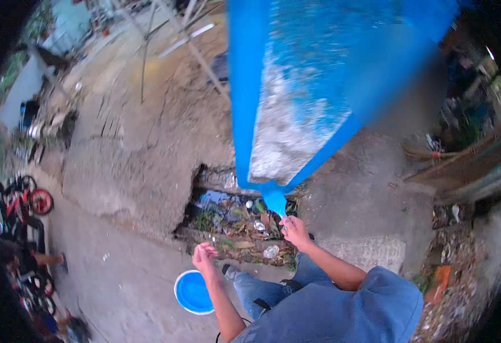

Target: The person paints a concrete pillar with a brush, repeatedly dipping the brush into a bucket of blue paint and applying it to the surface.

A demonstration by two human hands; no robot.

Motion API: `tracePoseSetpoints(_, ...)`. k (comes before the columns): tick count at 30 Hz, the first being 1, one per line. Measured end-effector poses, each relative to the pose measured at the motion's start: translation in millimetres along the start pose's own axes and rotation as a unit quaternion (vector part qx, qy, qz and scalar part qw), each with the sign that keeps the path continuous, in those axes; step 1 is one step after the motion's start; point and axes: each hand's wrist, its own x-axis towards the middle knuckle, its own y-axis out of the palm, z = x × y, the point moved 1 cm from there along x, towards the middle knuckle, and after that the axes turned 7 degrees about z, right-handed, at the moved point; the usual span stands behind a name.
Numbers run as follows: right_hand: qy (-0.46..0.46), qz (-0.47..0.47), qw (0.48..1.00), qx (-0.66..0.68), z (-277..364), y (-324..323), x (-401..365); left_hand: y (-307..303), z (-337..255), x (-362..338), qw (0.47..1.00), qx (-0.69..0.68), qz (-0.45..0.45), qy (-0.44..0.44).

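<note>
My right hand (296, 233) is closed around the handle of a paintbrush (275, 201) whose head is covered in bright blue. The brush head meets the lower end of a blue-edged wall (305, 103), which has a mottled blue and white face. Held out over the ground, my left hand (205, 255) has loosely bent fingers and nothing visible in it. Below that hand, a round white-rimmed bucket (194, 292) of blue paint stands on the concrete.
A broken-edged drain hole (233, 214) with leaves and litter lies just before my feet. Motorbikes (24, 208) and a person (39, 257) are at the left. Thin poles (193, 48) cross the upper left. Rubbish (453, 274) lies along the right.
</note>
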Motion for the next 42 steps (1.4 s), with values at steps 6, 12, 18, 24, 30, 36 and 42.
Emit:
tracePoseSetpoints(6, -0.037, -0.123, 0.990, 0.054, 40, -58, 27, 138, 1, -22, 0.958, 0.075, 0.270, -0.062)
tracePoseSetpoints(12, -0.074, -0.168, 0.974, 0.133, 110, -70, 52, 143, -34, -25, 0.906, 0.135, 0.399, -0.051)
tracePoseSetpoints(18, -0.127, -0.148, 0.970, 0.147, 182, -87, 46, 121, -58, -6, 0.930, 0.133, 0.341, 0.016)
tracePoseSetpoints(24, -0.191, -0.188, 0.959, 0.094, 218, -81, 6, 115, -61, -5, 0.947, 0.112, 0.302, 0.007)
tracePoseSetpoints(30, -0.338, -0.210, 0.917, 0.019, 237, -77, -7, 112, -53, -7, 0.940, 0.129, 0.316, -0.010)
tracePoseSetpoints(36, -0.372, -0.269, 0.887, -0.052, 166, -93, 65, 106, -48, -17, 0.940, 0.150, 0.304, -0.021)
tracePoseSetpoints(42, -0.307, -0.324, 0.887, -0.117, 52, -96, 104, 84, -49, -28, 0.950, 0.168, 0.263, -0.028)
